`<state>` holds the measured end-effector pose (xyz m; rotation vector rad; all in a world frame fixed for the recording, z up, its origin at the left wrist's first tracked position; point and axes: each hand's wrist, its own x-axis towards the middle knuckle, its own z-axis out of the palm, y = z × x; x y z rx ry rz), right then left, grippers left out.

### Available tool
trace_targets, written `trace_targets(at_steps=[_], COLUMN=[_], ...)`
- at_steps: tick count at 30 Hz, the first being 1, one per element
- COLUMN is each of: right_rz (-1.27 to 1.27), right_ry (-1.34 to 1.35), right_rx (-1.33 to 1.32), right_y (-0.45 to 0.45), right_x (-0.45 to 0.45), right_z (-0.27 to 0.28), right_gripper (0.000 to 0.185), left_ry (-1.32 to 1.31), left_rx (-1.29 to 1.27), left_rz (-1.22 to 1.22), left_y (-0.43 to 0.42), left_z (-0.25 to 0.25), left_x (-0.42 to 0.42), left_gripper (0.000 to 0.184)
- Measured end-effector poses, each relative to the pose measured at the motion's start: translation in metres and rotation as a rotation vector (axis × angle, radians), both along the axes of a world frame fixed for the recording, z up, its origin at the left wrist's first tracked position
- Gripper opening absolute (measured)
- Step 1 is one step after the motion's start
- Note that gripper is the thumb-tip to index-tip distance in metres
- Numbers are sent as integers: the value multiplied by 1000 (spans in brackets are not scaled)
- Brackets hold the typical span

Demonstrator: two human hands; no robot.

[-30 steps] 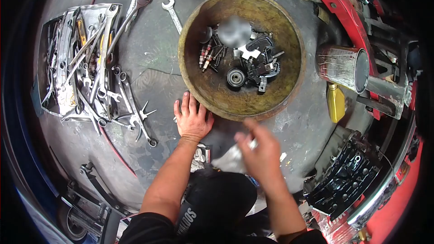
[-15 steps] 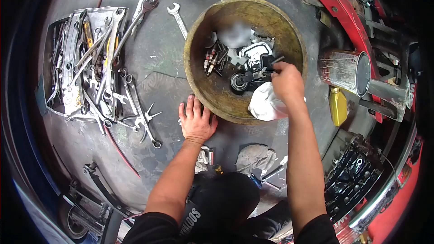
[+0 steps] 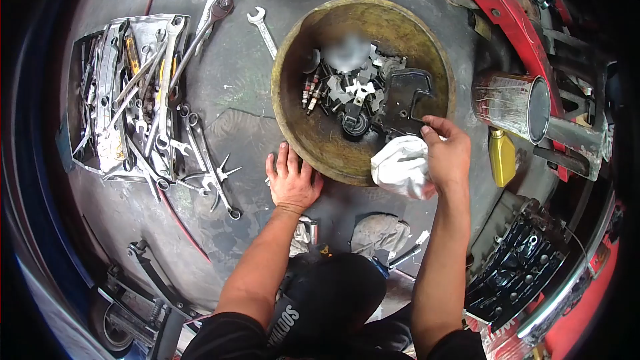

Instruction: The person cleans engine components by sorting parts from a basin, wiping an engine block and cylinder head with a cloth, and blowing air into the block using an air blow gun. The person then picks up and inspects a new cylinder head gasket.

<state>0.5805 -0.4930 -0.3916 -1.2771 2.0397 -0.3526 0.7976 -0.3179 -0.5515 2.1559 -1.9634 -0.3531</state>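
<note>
My left hand (image 3: 295, 180) lies flat on the floor with fingers spread, at the near left side of a round, worn yellow-brown basin (image 3: 298, 135). Inside the basin's right side, the fingertips of my right hand (image 3: 448, 153) pinch the edge of a black bracket-like plate (image 3: 402, 101) with a cut-out outline. A white cloth (image 3: 402, 168) bunches against that palm, over the basin's near rim. Beside the plate lie a dark round part (image 3: 355, 124), spark plugs (image 3: 312, 91) and several small metal pieces (image 3: 361, 91). A blurred patch hides part of the contents.
Left of the basin, a metal tray (image 3: 107, 160) overflows with wrenches, and a ratchet (image 3: 220, 7) lies across its corner. One wrench (image 3: 261, 27) lies by the basin. A metal can (image 3: 510, 103), yellow bottle (image 3: 501, 160) and engine part (image 3: 520, 267) stand at right.
My right hand has drawn back toward me and slightly right, turning the black plate up and sideways. Silvery pieces beneath it now show. My left hand stays in place.
</note>
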Motion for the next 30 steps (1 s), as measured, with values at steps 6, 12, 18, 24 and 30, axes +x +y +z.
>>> trace_targets(at_steps=[6, 12, 18, 24, 30], right_rz=[-81, 102, 365, 392, 630], right_ry=[-88, -37, 83, 406, 558], right_rx=[9, 22, -51, 242, 281], right_y=[41, 65, 35, 24, 0], right_x=[1, 56, 97, 80, 55], right_z=[15, 8, -36, -14, -39], right_gripper=[22, 20, 23, 53, 58], left_ry=[-14, -10, -122, -56, -38], left_rx=[-20, -2, 31, -52, -49], left_rz=[-3, -26, -58, -27, -22], left_y=[0, 1, 3, 2, 0], left_z=[2, -1, -2, -4, -2], left_x=[2, 1, 3, 1, 0], left_gripper=[57, 58, 56, 55, 56])
